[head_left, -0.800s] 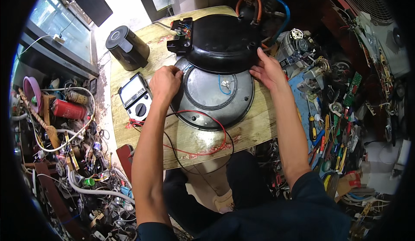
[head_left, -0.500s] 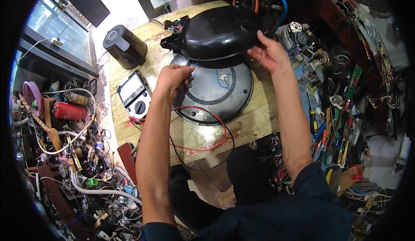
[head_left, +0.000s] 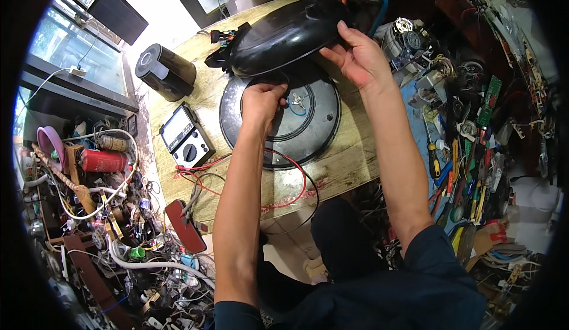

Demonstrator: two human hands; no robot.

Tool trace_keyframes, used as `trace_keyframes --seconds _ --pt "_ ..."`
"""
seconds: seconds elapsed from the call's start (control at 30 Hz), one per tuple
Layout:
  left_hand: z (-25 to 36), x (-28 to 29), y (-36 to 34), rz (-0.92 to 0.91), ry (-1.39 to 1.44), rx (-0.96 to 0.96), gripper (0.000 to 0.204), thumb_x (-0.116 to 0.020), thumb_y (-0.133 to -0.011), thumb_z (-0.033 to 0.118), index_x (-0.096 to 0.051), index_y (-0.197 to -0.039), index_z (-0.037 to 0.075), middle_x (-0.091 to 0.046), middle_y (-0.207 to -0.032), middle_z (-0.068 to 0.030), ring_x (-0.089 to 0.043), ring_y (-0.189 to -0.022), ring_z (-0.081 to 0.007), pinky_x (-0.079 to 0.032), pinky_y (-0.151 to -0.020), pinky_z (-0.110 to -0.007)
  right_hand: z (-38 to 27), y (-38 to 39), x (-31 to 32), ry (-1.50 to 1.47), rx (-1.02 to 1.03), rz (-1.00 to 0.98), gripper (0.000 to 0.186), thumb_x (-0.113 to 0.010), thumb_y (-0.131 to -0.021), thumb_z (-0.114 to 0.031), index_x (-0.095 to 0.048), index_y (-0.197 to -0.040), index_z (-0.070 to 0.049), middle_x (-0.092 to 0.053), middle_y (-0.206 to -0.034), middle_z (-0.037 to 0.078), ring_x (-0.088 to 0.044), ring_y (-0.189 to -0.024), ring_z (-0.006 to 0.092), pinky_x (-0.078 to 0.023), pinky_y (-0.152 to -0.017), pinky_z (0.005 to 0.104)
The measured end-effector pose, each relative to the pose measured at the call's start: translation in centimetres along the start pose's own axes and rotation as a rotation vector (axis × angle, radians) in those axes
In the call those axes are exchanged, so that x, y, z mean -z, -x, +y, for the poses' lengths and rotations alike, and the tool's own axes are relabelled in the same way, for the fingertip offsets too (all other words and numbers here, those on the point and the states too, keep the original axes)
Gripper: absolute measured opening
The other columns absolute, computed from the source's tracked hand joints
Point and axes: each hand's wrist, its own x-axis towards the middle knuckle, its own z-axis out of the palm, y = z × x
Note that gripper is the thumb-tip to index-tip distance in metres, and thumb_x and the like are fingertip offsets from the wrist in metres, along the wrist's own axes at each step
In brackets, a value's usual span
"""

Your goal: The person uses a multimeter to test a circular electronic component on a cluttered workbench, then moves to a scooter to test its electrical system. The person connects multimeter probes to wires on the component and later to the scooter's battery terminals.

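A glossy black rounded housing [head_left: 278, 37] is tilted up over a round grey metal base [head_left: 317, 131] on the wooden table. My right hand [head_left: 364, 60] grips its right end, thumb on top and fingers underneath. Over the base, close to the housing's lower edge, is my left hand [head_left: 264, 102]; its fingers are pinched together, and what they hold is hidden. Right beside those fingers, a small metal terminal with a blue wire [head_left: 301, 111] lies on the base. Wires and connectors [head_left: 224, 36] stick out at the housing's left end.
An analog multimeter [head_left: 188, 143] stands left of the base, its red lead [head_left: 303, 182] looping across the table [head_left: 355, 146]. Behind it is a dark jug [head_left: 166, 72]. Hand tools and motor parts crowd the right side; scrap and cables [head_left: 160, 265] cover the floor at left.
My left hand has moved right and inward over the base, beneath the housing's edge. The housing and my right hand have shifted slightly left and up in view, with the housing tilted more.
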Motion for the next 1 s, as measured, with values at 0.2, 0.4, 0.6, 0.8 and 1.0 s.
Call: trace_keyframes --seconds 0.2,0.4,0.6,0.8,1.0 --pt "-1.2 -0.4 -0.4 0.006 0.063 -0.048 0.010 -0.067 -0.091 -0.003 -0.071 -0.101 -0.004 -0.072 -0.086 -0.0079 -0.056 -0.057 -0.0105 -0.041 -0.049 -0.023 1.2 1.2 0.5 -0.025 0.002 -0.003 0.024 -0.067 -0.103 -0.020 -0.060 -0.115 0.000 -0.069 -0.115 0.014 -0.071 -0.106 0.0303 -0.066 -0.080 0.0459" --pt "-0.2 0.1 -0.7 -0.075 0.170 0.047 0.018 -0.064 -0.090 -0.006 -0.069 -0.107 -0.006 -0.074 -0.094 -0.0143 -0.060 -0.060 -0.0128 -0.041 -0.047 -0.024 2.1 2.1 0.7 -0.050 -0.010 0.029 0.023 -0.064 -0.104 -0.020 -0.064 -0.121 -0.005 -0.072 -0.117 0.009 -0.073 -0.105 0.0242 -0.066 -0.080 0.0405" --pt "0.7 0.4 -0.7 -0.145 0.273 0.122 0.016 -0.066 -0.094 -0.002 -0.065 -0.110 0.000 -0.069 -0.096 -0.0099 -0.062 -0.067 -0.0143 -0.039 -0.045 -0.019 2.0 1.9 1.5 -0.092 -0.007 -0.040 0.021 -0.063 -0.105 -0.019 -0.065 -0.121 -0.007 -0.072 -0.119 0.008 -0.072 -0.107 0.0240 -0.066 -0.080 0.0408" --pt "0.3 0.5 -1.8 -0.156 0.245 0.065 0.019 -0.073 -0.088 -0.004 -0.067 -0.104 0.003 -0.068 -0.089 -0.0064 -0.056 -0.059 -0.0094 -0.038 -0.043 -0.016 2.4 1.8 1.4 -0.106 0.018 -0.041 0.021 -0.065 -0.104 -0.019 -0.061 -0.115 -0.002 -0.069 -0.117 0.011 -0.070 -0.108 0.0263 -0.066 -0.081 0.0465" --pt "0.7 -0.1 -1.6 -0.107 -0.057 -0.037 0.017 -0.076 -0.082 -0.003 -0.069 -0.093 0.008 -0.065 -0.076 -0.0003 -0.053 -0.052 -0.0071 -0.037 -0.043 -0.018 2.7 2.0 1.6 -0.139 0.011 -0.038 0.019 -0.066 -0.103 -0.019 -0.061 -0.111 -0.003 -0.069 -0.115 0.011 -0.070 -0.107 0.0270 -0.067 -0.080 0.0467"
